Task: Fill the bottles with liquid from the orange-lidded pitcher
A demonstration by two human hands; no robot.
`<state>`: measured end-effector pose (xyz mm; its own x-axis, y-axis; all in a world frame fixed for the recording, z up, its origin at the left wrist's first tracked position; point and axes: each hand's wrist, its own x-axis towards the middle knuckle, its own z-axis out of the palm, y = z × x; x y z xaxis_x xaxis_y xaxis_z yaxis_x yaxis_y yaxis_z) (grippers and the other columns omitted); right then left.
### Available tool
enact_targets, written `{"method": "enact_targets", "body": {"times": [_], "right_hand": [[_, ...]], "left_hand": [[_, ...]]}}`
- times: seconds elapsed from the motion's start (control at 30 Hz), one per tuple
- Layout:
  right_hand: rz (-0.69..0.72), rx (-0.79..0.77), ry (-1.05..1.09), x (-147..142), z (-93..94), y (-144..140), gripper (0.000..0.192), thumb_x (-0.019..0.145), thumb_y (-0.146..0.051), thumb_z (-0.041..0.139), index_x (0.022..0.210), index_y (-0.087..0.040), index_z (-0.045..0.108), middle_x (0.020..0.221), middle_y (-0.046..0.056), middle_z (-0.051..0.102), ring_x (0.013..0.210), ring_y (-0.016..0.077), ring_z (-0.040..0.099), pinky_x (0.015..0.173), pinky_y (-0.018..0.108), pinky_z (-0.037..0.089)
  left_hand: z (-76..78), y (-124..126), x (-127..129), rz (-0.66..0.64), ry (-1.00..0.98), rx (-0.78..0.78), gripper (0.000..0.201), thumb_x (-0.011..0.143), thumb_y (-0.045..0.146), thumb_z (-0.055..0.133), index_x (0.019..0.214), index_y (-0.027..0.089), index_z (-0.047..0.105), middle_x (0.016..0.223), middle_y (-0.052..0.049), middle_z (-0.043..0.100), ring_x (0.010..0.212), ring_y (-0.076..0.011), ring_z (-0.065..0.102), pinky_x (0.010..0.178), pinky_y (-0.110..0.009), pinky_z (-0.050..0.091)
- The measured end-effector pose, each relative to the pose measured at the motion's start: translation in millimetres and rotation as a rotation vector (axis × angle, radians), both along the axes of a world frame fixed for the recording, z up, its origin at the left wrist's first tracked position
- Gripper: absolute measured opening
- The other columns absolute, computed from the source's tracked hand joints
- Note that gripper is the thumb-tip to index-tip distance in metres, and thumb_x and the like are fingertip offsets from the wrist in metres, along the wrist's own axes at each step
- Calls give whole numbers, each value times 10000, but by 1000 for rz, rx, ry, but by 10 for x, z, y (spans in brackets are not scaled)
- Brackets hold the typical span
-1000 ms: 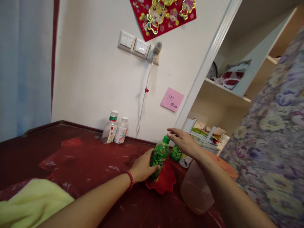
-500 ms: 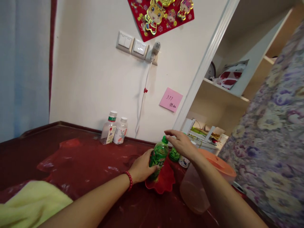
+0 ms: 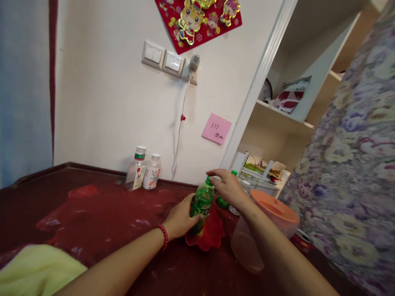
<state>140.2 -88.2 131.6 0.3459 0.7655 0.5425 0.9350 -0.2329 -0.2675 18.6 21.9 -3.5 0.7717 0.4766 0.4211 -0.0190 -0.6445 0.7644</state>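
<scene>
We see the left hand (image 3: 180,218) wrapped around the lower body of a green bottle (image 3: 201,203), fingers curled on its label, a red bead bracelet (image 3: 163,237) on the wrist. The bottle stands tilted a little toward one o'clock, its base in a red scalloped dish (image 3: 210,238) that sits on the dark red table (image 3: 108,213). The right hand (image 3: 227,187) is at the bottle's green cap (image 3: 209,181), fingertips drawn together about it; whether they truly pinch the cap or only touch it we cannot tell.

Just behind the bottle, at about one o'clock from it and partly hidden by the right hand, stands a second green bottle (image 3: 221,201). At three o'clock from the dish sits a clear plastic tub with an orange lid (image 3: 273,211), the right forearm crossing in front of it. Well apart, at ten o'clock from the dish, two small clear bottles with white caps (image 3: 142,173) stand side by side against the wall. A pink note (image 3: 216,128) is stuck on the wall above, at twelve o'clock from the green bottle. A yellow cloth (image 3: 33,273) lies at the table's near left corner, at eight o'clock.
</scene>
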Motion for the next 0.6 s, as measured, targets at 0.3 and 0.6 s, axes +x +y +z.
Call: {"method": "enact_targets", "body": {"times": [0.3,0.6], "right_hand": [[-92,72,-20,43,-109,111,266,897,-419,629,925,-179,738,900,104,714,926,265,614,844,379,429],[19,67,52,63,-77,26,220,865,-164,609,1025,-197,756,1044,52,743,1062,213,627,955,338,433]], "left_hand": [[12,8,-7,-3,-11,-12,605,761,293,708,1326,235,499,1299,-91,642,1165,-302,613,1020,-416,460],[-36,23,28,-14,-24,-4,614,758,283,709,1327,224,486,1297,-94,638,1178,-289,601,1036,-404,445]]}}
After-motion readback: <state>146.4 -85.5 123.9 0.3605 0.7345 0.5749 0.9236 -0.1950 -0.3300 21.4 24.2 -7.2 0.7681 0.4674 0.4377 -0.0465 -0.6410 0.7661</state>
